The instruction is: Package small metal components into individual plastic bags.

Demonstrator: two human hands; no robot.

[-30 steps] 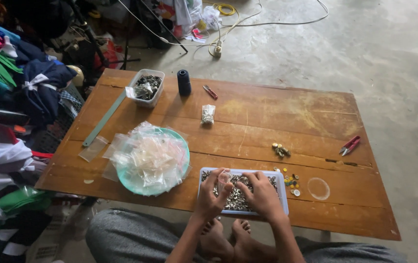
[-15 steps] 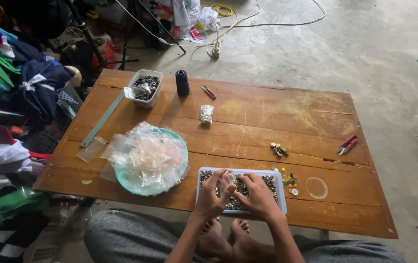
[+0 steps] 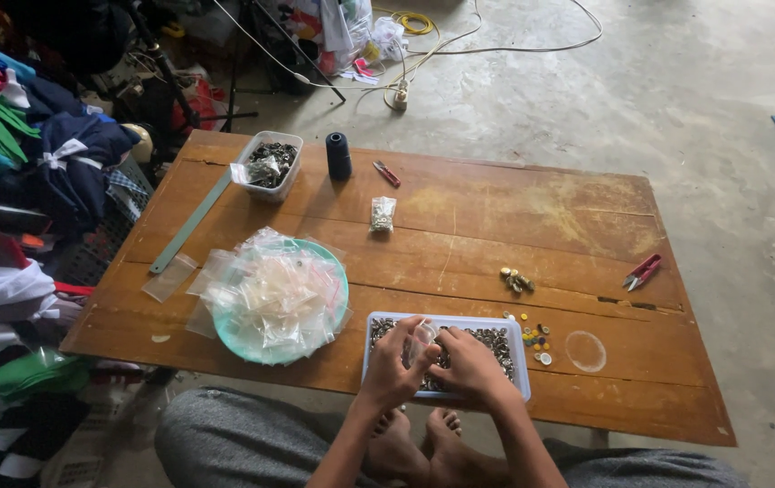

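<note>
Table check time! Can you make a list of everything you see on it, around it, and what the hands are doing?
Surface: worn wooden table, scratched.
Job's things: white tray of small metal pieces; small clear bag held over it.
Clutter: teal plate piled with clear bags, dark thread spool, red snips, green ruler, second tub.
Grippers: left hand and right hand both in the tray, pinching the bag.
Cables: white cords on the floor.
Surroundings: concrete floor, heap of clothes at left.

Brown wooden table (image 3: 532,203), teal plate (image 3: 333,271), white tray (image 3: 518,339), red snips (image 3: 642,270).
</note>
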